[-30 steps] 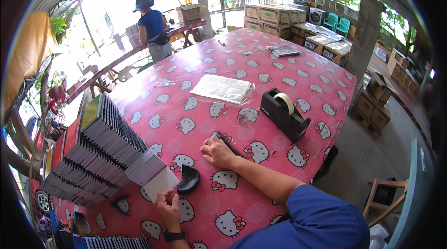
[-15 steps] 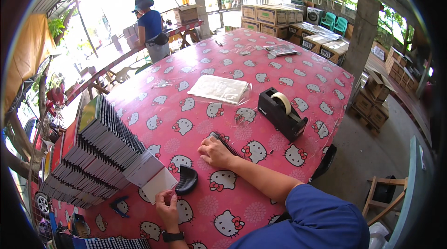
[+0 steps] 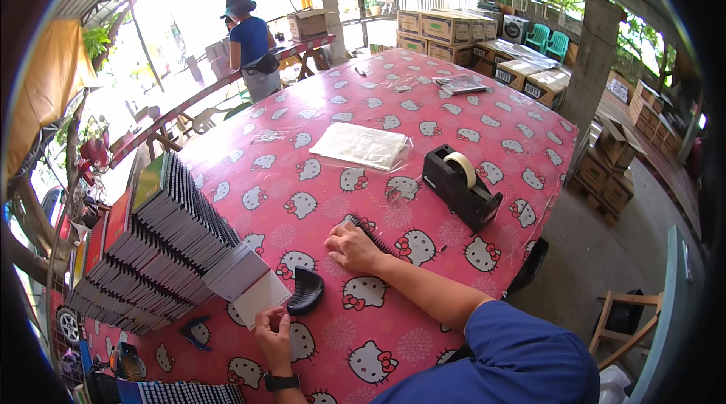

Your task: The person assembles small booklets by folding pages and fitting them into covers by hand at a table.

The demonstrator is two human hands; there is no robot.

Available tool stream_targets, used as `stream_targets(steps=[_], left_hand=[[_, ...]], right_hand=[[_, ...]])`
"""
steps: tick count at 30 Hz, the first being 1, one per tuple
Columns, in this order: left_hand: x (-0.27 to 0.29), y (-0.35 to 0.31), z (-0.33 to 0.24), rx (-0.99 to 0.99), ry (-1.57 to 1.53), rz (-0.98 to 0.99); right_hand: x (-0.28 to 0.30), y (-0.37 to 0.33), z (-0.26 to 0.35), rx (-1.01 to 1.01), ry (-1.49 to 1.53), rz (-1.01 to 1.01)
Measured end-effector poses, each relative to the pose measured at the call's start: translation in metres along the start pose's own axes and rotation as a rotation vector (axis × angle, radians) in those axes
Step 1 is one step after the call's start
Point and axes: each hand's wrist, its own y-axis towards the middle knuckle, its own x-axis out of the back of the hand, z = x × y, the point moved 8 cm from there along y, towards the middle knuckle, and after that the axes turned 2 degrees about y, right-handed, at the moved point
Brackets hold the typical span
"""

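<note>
Left hand [image 3: 274, 337] pinches the near edge of a white booklet [image 3: 249, 284], fingers closed on it; the booklet lies at the foot of a slanted stack [image 3: 162, 241] of like booklets. Just right of it, a curved black comb [image 3: 305, 291] lies on the surface [image 3: 318, 139]. Right hand [image 3: 355, 247] rests flat, fingers spread loosely over a second comb strip [image 3: 369, 232], palm down, not gripping that I can tell. Beyond: black tape dispenser [image 3: 461, 185], clear bags [image 3: 361, 145]. A person [image 3: 249, 45] stands far off.
</note>
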Motion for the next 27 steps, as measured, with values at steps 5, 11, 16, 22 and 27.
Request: stream_targets(steps=[5, 11, 16, 22, 27], left_hand=[[0.0, -0.0001, 0.001, -0.02, 0.007, -0.004], [0.0004, -0.0002, 0.0008, -0.014, 0.002, -0.007], [-0.001, -0.0002, 0.001, 0.029, 0.0, 0.014], [0.0007, -0.0007, -0.0004, 0.03, 0.01, 0.006], [-0.0008, -0.0006, 0.0027, 0.029, 0.011, 0.011]], right_hand=[[-0.001, -0.0004, -0.0017, 0.006, 0.007, -0.004], [-0.0009, 0.0, -0.0003, 0.019, -0.009, -0.007], [-0.0011, -0.0008, -0.0016, 0.014, -0.011, -0.003], [-0.0017, 0.0, -0.0009, 0.009, -0.009, 0.006], [-0.0014, -0.0008, -0.0018, 0.012, -0.013, 0.0]])
